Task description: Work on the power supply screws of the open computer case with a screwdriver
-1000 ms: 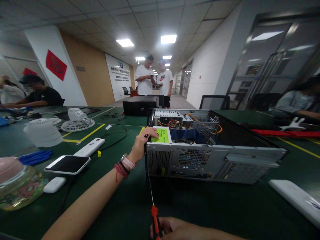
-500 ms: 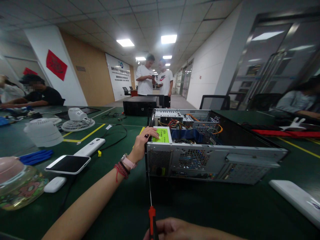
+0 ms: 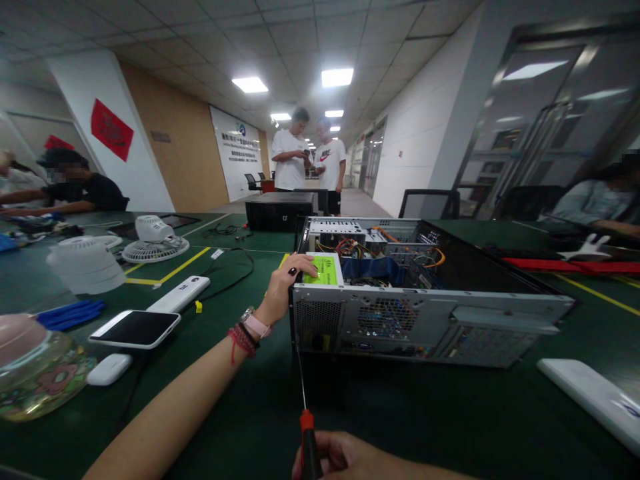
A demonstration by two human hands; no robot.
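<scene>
An opened computer case (image 3: 425, 320) lies on its side, its perforated rear panel facing me. My left hand (image 3: 286, 283) grips the case's near left corner, fingers over the top of a power supply (image 3: 324, 270) with a bright green label. In my right hand (image 3: 345, 457) is a screwdriver (image 3: 307, 427) with a red and black handle, the fingers closed around it. Its thin shaft points up and away from me, to the lower left corner of the rear panel. Whether the tip sits in a screw is too small to tell.
On the left are a phone (image 3: 135, 328), a white earbud case (image 3: 110, 369), a pink-lidded jar (image 3: 40, 373), a white power bank (image 3: 180, 293) and a small fan (image 3: 155, 240). Another white bar (image 3: 590, 400) lies right. A black case (image 3: 280, 212) stands behind; people are around.
My right hand and the screwdriver handle have shifted slightly right and up, and the grip on the handle has turned a little. The left hand and the case stay in place.
</scene>
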